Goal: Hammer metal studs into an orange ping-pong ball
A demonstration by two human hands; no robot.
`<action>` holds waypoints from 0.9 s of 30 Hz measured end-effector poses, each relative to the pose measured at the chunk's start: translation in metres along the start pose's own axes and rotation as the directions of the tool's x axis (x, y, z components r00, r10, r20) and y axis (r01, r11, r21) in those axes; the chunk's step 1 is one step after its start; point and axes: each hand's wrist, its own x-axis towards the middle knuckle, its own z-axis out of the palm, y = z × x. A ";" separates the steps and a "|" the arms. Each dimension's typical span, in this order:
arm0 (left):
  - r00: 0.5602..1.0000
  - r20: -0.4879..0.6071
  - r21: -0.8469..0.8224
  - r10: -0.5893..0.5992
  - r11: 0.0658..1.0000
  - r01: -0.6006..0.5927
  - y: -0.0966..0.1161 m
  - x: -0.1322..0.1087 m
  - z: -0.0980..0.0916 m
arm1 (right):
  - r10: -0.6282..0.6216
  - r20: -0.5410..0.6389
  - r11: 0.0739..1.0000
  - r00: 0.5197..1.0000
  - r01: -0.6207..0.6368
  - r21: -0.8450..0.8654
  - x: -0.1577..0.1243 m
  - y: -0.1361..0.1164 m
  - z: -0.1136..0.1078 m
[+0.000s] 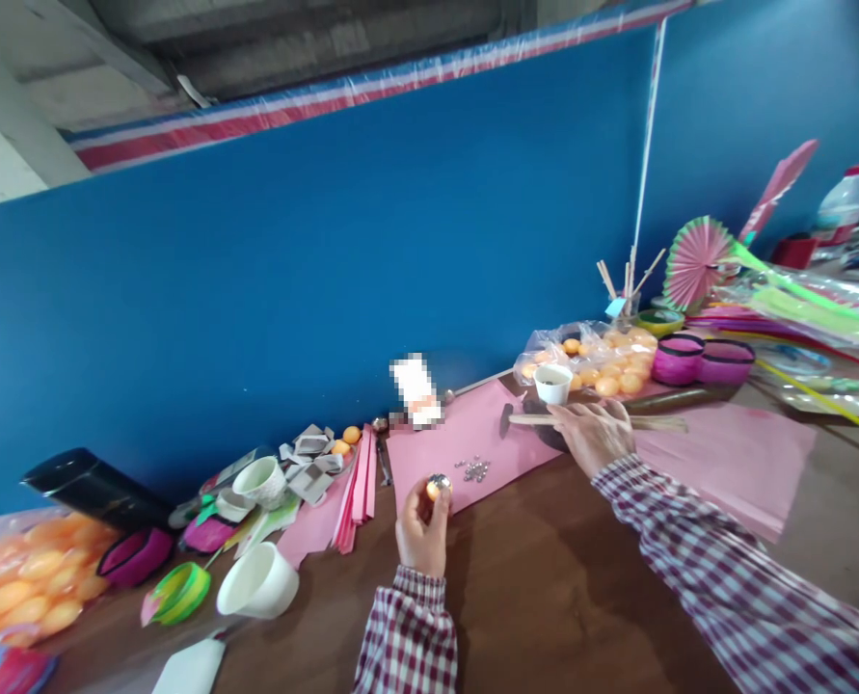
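Between thumb and fingers my left hand (421, 530) holds a small orange ball (436, 487), its top covered in something silvery and shiny. My right hand (594, 434) is over the wooden handle of a small hammer (534, 419), fingers curled around it; the hammer head points left, above pink paper (465, 424). Loose silver bits (476, 470) lie in a little heap on that paper, just right of the ball. A small white cup (552, 384) stands behind the hammer, its contents too small to make out.
Bagged orange balls (609, 371) and purple cloth rolls (679, 359) sit at the back right. White cups (259, 580), folded pink paper strips (357, 492) and another bag of orange balls (31, 573) line the left. A blue partition (313, 270) bounds the brown table (537, 578).
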 end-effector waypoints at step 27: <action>0.998 -0.043 0.046 0.043 0.998 -0.041 0.000 0.001 0.003 | -0.133 0.222 0.991 0.966 0.126 0.047 -0.020 -0.041 -0.017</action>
